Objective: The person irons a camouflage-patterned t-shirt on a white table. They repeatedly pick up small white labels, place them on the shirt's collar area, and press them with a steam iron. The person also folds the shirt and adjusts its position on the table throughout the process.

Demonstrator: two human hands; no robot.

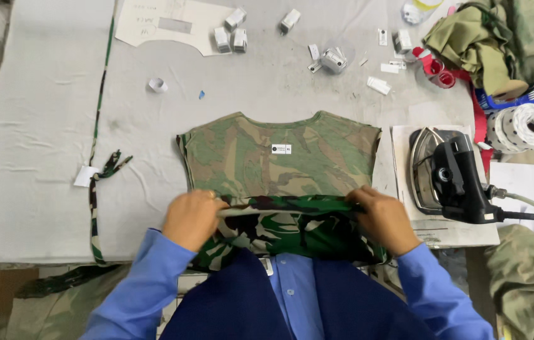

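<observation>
Head view: left hand [190, 218] and right hand [383, 217], fingers pinched on camouflage garment [279, 157] at centre frame, pulling fold taut across; steam iron [446, 173] parked right.

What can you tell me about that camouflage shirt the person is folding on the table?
The camouflage shirt lies flat on the grey padded table, inside out: its upper part looks faded, with a small label below the curved neckline. The hem is folded up, showing darker, brighter green camouflage. The left hand and right hand grip the fold's two ends. It looks like soft woven cloth.
</observation>
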